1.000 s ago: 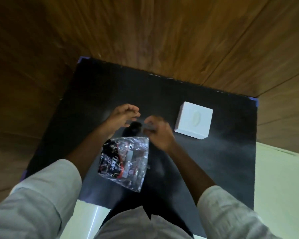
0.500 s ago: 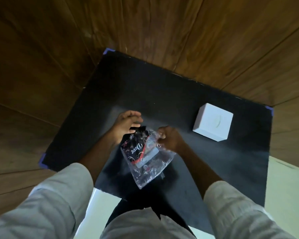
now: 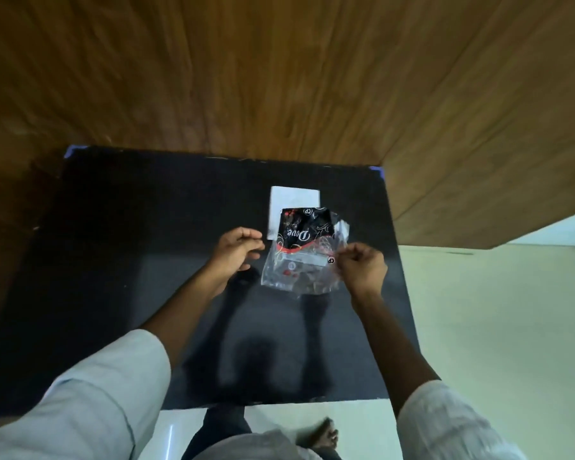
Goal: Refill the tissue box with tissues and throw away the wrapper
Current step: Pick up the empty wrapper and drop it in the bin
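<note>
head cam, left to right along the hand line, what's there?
Left hand, open and empty → clear plastic wrapper with black printed top → right hand pinching the wrapper's edge. The white square tissue box behind overlaps, so it's left out.

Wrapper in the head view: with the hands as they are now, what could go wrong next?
1. Only the right hand pinches the wrapper, at one edge; the left hand is open beside it, so the thin plastic could slip free.
2. The wrapper hangs in front of the tissue box, hiding much of it, so a hand moving forward could knock the box.
</note>
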